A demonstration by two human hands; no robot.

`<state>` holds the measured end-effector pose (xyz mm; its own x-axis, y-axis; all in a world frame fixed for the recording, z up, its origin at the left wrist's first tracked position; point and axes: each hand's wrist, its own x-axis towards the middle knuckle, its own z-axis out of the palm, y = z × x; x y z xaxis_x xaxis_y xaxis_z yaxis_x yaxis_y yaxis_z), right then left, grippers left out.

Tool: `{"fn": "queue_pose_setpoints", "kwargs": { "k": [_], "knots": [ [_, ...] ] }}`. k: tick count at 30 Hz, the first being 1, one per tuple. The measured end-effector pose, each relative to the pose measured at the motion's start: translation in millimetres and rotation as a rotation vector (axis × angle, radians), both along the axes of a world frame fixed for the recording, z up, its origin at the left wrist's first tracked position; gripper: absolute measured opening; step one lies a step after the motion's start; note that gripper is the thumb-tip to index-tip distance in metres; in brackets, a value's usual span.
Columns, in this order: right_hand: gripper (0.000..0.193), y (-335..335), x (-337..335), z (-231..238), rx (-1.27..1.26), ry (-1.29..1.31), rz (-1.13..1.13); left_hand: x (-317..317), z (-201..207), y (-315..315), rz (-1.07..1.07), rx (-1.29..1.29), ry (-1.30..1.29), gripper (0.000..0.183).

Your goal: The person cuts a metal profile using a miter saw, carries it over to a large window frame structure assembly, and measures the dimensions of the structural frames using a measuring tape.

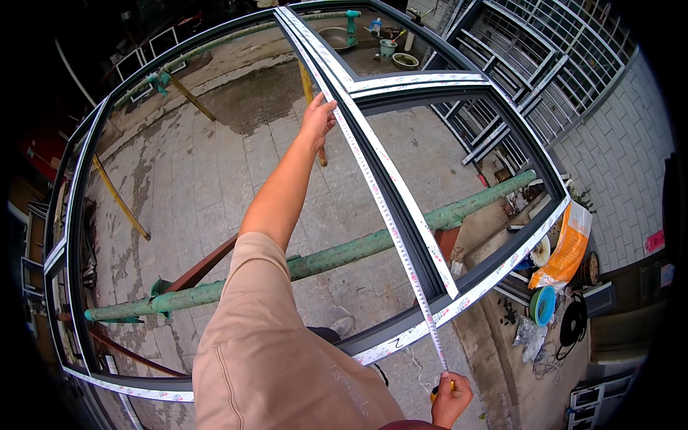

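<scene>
A large dark window frame point(390, 340) with white printed protective film lies flat in front of me. A tape measure blade point(390, 215) runs out along its long middle bar point(401, 193) and over the near edge. Stretched far forward, my left hand point(317, 123) is closed at the bar's left edge, its thumb at the blade. Whether its fingers also grip the bar underneath is hidden. Close to my body at lower right, my right hand point(451, 399) is wrapped round the yellow and black tape measure case point(435, 391), mostly covered by the fingers.
Green pipes point(344, 254) run beneath the window frame. Yellow legs point(122, 197) stand below it on the paved floor. At right are an orange-white bag point(562, 247), a blue basin point(545, 304) and a black hose coil point(572, 326). Metal grilles point(516, 64) lean at upper right.
</scene>
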<state>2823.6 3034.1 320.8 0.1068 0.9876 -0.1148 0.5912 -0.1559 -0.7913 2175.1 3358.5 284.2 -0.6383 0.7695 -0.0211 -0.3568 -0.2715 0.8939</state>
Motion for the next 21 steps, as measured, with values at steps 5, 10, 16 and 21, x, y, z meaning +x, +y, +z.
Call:
{"fn": "queue_pose_setpoints", "kwargs": {
  "k": [5, 10, 16, 21],
  "knots": [
    [0.017, -1.8, 0.3, -2.0, -0.039, 0.064, -0.053, 5.2, 3.6, 0.5, -0.007, 0.004, -0.006, 0.057],
    [0.018, -1.3, 0.3, -1.7, -0.061, 0.076, -0.063, 0.8, 2.3, 1.5, -0.015, 0.018, -0.005, 0.056],
    [0.018, -0.9, -2.4, 1.7, -0.052, 0.081, -0.057, 4.7, 6.6, -2.5, -0.009, -0.002, 0.001, 0.056],
    [0.016, -2.2, 1.4, -0.4, -0.030, 0.020, -0.030, 1.3, 2.4, -0.3, -0.015, -0.019, 0.012, 0.051]
  ]
}}
